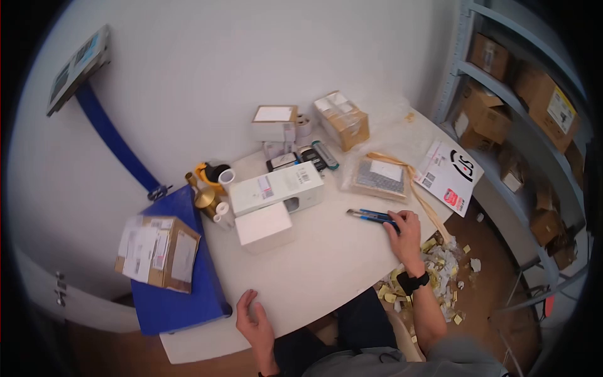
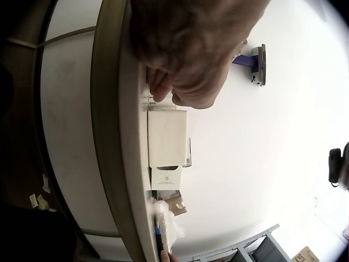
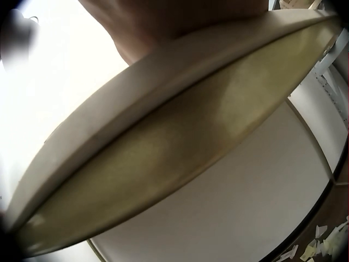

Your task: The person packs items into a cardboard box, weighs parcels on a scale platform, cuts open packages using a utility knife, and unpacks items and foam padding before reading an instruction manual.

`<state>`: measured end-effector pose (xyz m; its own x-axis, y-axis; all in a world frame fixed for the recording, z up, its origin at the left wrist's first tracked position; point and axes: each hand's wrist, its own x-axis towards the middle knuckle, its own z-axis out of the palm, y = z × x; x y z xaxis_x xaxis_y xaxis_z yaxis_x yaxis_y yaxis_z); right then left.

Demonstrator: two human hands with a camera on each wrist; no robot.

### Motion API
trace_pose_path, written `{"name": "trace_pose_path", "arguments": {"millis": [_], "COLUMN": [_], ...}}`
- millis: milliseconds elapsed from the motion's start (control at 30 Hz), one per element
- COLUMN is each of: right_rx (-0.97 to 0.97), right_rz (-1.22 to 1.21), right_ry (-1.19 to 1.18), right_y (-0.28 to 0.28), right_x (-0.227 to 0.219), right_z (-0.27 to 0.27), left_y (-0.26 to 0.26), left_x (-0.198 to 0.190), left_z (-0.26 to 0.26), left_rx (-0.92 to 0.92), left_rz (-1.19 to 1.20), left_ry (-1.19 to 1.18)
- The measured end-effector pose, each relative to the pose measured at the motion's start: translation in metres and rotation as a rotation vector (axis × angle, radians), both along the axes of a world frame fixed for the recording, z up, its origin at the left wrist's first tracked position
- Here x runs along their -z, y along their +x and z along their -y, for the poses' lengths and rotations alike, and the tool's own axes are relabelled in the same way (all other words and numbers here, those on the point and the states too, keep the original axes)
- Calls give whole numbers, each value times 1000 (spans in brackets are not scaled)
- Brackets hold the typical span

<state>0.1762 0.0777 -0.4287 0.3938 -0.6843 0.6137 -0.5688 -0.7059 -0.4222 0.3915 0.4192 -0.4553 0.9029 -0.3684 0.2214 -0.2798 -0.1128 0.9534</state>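
In the head view my right hand (image 1: pixel 405 235) grips the rear end of a blue and black utility knife (image 1: pixel 370 215). The knife lies low over the right side of the white table (image 1: pixel 314 257), its tip pointing left. My left hand (image 1: pixel 256 323) is by the front edge with loosely bent fingers and nothing in it. Ahead of it stand a plain white box (image 1: pixel 265 227) and a longer white box (image 1: pixel 276 188). The left wrist view shows the left hand (image 2: pixel 185 71) close before the boxes. In the right wrist view the table edge hides most of the right hand (image 3: pixel 180 19).
A taped carton (image 1: pixel 160 251) sits on a blue scale (image 1: pixel 182 308) at the left. Tape rolls (image 1: pixel 223 210), a wrapped parcel (image 1: pixel 380 176) and a white envelope (image 1: pixel 449 176) lie on the table. Shelves with cartons (image 1: pixel 483 116) stand right; paper scraps (image 1: pixel 443 270) litter the floor.
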Motion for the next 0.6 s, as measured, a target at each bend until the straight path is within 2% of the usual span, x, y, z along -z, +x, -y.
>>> {"name": "trace_pose_path", "arguments": {"millis": [133,300,467,500,600], "right_rx": [17,-11,12,3,5], "right_rz": [-43,-51,-65,-64,-24], "right_ry": [49,76,6,4,-23], "right_y": [2,-3,-8,-9,-11], "right_x": [4,12,24,24,26], "right_z": [-1,8,15,18,18], "left_y": [-6,-3,-4,-6,-6], "left_x": [-16,-14,-14,-15,-14], "left_z": [1,1,3,5,8], "left_rx": [-38,-39,-37,10,-29], "left_rz": [9,-1,22,9,4], "left_ry": [23,14,-16,-37,-90]}}
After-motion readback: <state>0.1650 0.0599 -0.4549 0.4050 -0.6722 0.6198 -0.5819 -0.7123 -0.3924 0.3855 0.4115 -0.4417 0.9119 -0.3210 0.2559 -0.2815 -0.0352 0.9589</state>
